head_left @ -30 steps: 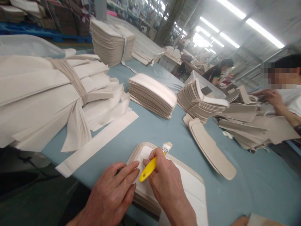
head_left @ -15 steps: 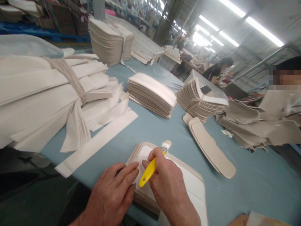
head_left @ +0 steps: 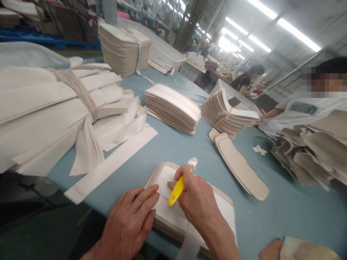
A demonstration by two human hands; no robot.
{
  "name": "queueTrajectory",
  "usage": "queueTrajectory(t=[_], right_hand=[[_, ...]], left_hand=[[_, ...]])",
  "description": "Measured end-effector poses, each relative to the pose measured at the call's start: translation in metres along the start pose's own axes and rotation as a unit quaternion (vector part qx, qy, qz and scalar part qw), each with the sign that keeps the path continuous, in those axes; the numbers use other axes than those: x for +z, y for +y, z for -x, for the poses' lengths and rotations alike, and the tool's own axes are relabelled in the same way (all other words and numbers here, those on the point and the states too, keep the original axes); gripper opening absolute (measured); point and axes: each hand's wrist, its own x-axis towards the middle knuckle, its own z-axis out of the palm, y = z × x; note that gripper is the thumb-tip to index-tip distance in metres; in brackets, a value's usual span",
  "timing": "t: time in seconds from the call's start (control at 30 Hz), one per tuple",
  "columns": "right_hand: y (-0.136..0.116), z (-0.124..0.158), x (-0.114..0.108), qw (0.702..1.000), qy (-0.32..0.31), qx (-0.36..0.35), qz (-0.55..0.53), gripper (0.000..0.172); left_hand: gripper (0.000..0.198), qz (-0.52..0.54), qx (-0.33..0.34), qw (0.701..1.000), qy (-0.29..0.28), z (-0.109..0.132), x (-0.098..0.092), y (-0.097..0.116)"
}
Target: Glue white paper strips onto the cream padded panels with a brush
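My right hand (head_left: 199,202) is closed around the yellow handle of a brush (head_left: 176,190). The brush's bristles, coated with something white, point away from me over the far edge of a stack of rounded beige panels (head_left: 154,176). A white sheet (head_left: 165,179) covers the top of this stack. On the stack's near left edge rests my left hand (head_left: 130,218), its fingers stretched out and lying flat. A pale strip (head_left: 189,245) hangs over the stack's near side, partly hidden by my right forearm.
A tied bundle of white strips (head_left: 40,104) fills the left side, with one loose strip (head_left: 114,164) before it. Beige stacks (head_left: 172,110) stand farther back. Two curved pieces (head_left: 241,169) lie right. A co-worker (head_left: 300,108) stands behind floppy beige sheets (head_left: 311,155).
My right hand and the brush have shifted slightly right and away from me. My left hand stays put. At the right, the beige sheets have moved and more of the co-worker shows.
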Motion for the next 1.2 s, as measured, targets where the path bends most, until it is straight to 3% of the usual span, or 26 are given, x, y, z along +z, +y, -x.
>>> queueTrajectory(t=[0.47,0.93,1.2], right_hand=[[0.014,0.005,0.024,0.991,0.059,-0.017,-0.12,0.014],[0.016,0.003,0.024,0.988,0.031,-0.006,-0.152,0.014],[0.017,0.001,0.021,0.986,0.027,-0.006,-0.162,0.015]], left_hand=[[0.031,0.031,0.007,0.999,-0.014,0.005,0.003,-0.005],[0.038,0.048,0.011,0.998,-0.025,0.006,0.0,-0.008],[0.035,0.053,-0.122,0.991,-0.026,0.003,-0.005,-0.008]])
